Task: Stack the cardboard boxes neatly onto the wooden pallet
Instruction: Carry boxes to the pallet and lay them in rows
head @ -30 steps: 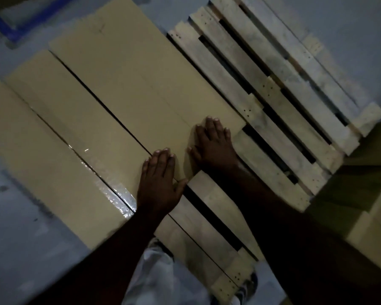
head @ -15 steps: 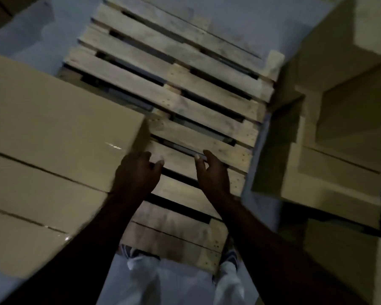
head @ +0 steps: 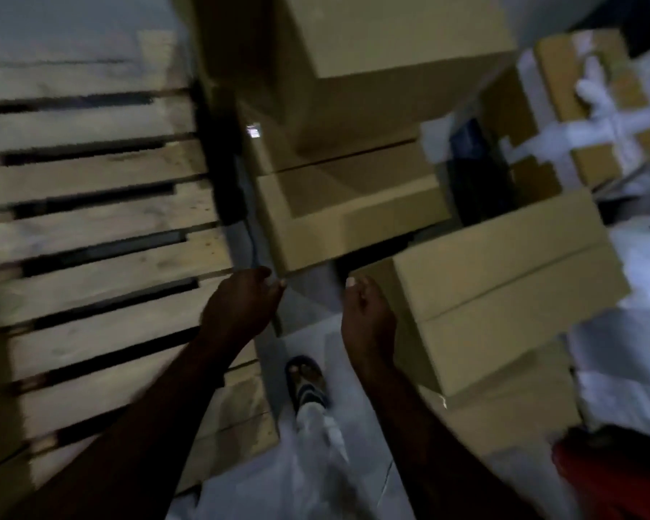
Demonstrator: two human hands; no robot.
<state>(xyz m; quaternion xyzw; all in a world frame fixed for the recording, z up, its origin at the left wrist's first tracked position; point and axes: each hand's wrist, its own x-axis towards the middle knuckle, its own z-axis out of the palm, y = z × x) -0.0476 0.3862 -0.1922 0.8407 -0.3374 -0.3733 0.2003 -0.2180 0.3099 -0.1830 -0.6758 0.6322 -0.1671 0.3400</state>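
Several cardboard boxes sit heaped just beside the wooden pallet, which shows mostly bare slats, so much stacking probably remains. The left hand and right hand hold nothing, fingers loosely curled, near the nearest box.

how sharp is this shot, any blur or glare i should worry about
Head view: dim, shadowy light overall; motion blur smears the wooden pallet slats, the left hand and the right hand; one small glare spot shows on the stacked cardboard boxes.
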